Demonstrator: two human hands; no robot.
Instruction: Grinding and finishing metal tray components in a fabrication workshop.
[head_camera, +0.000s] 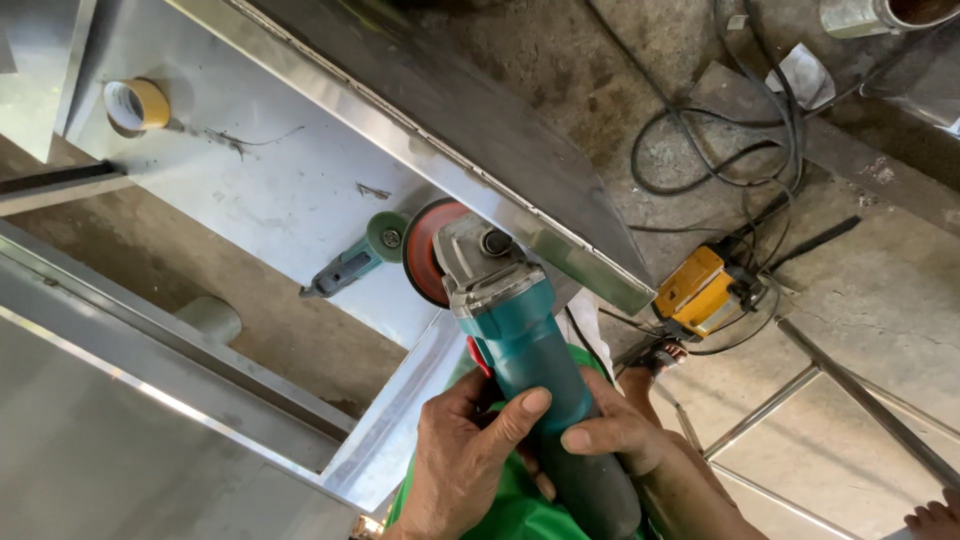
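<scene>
Big steel sheet (270, 190) fills upper left; its folded edge (560, 250) runs diag. to centre w/ bare concrete floor (880, 290) open on the right. Teal grinder (520, 340) sits centre frame, disc (425, 252) at the sheet edge. My left hand (465, 460) & right hand (620, 435) both wrapped tight round its body. Tape roll (137, 104) far upper left.

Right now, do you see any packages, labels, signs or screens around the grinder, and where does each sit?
No packages, signs or screens show.
Roll of tape: upper left on the steel sheet, round, yellow outside, white core.
Label: small red patch on the teal grinder, just above the left hand; too small to tell more.
Yellow machine: on the floor to the right, boxy; no label can be made out.
</scene>
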